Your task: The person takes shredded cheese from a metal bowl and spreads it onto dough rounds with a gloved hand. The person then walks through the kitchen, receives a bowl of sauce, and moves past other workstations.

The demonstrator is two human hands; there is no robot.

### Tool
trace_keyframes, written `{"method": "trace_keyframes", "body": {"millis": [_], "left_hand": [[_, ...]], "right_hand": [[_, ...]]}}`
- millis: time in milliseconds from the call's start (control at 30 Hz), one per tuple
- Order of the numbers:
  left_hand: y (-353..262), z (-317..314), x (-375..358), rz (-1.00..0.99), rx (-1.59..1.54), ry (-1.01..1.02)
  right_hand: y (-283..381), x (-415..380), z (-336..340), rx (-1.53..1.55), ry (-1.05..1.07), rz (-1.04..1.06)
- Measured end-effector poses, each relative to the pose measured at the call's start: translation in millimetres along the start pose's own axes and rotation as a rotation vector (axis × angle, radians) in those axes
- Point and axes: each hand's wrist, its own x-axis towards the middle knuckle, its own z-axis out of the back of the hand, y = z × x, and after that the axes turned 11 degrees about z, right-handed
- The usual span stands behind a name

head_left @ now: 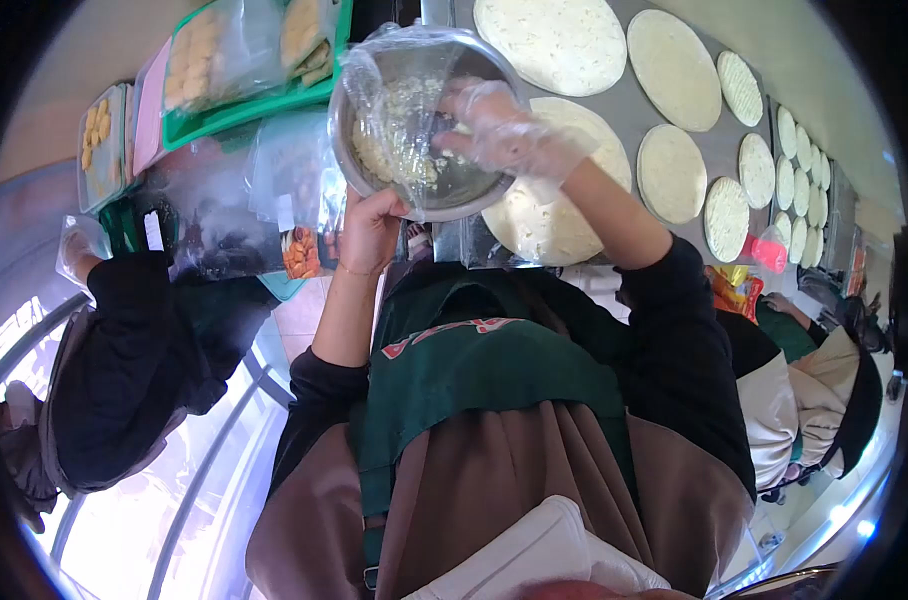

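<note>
My left hand (370,230) is bare and wrapped round the near left rim of a metal bowl (464,203), holding it up over the worktop edge. Inside the bowl lies a pale crumbly mixture (394,135), and clear plastic film (374,75) hangs over its left side. My right hand (494,130), in a clear plastic glove, reaches into the bowl from the right with fingers apart, near the mixture. Whether the fingers hold any of it is too small to tell. A large flat dough round (564,225) lies partly hidden under my right forearm and the bowl.
More dough rounds (674,65) are spread on the grey worktop (714,155) to the right. Green trays (209,125) with plastic-covered pieces stand at upper left. A pink object (769,253) lies at the right edge. Co-workers (114,370) stand on both sides.
</note>
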Motion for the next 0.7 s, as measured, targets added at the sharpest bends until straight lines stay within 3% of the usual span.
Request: {"method": "trace_keyframes", "body": {"millis": [133,200,300,367,433,467,700], "left_hand": [[4.0,14.8,-8.7,0.053,0.086,0.042],[6.9,18.2,-15.3,0.052,0.097,0.035],[10.8,29.4,-25.4,0.06,0.152,0.066],[11.4,30.5,-36.2,0.057,0.157,-0.003],[13.5,36.3,-39.1,0.051,0.151,0.011],[14.0,42.3,-39.5,0.068,0.145,0.026],[17.2,59.1,-39.3,0.073,0.104,0.028]], "right_hand": [[47.8,-3.3,-25.6,-0.16,-0.085,-0.047],[51.9,-9.5,-42.8,-0.083,-0.162,0.167],[57.6,-18.2,-66.8,0.14,-0.155,0.134],[54.8,-19.7,-93.2,0.143,-0.135,0.081],[56.7,-19.7,-96.5,0.205,0.091,0.03],[59.4,-21.0,-98.1,0.193,-0.147,0.14],[64.6,-20.6,-85.5,0.152,-0.101,0.097]]}}
